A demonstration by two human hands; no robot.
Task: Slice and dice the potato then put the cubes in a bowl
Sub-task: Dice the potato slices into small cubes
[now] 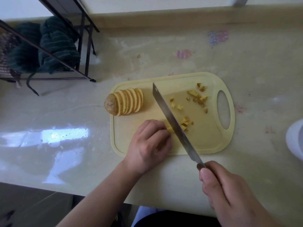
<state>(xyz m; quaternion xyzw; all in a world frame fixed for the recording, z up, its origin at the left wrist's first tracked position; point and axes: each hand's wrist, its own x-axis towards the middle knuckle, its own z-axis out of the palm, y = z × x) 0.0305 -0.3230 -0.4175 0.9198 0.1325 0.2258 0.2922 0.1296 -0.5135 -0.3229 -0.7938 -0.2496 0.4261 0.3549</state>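
Pale beige countertop [65,125], glossy; window light is reflected as bright patches on its near left part. Faint pink and blue-purple smudges [217,37] are seen on the right half. A raised ledge [164,18] of the same tone runs along the far edge, with bright white surface behind it. A black metal wire rack [82,46] is set at far left on the counter; dark green striped cloths [55,45] are bunched under its frame. Dark floor [32,207] is visible below the counter's near edge.
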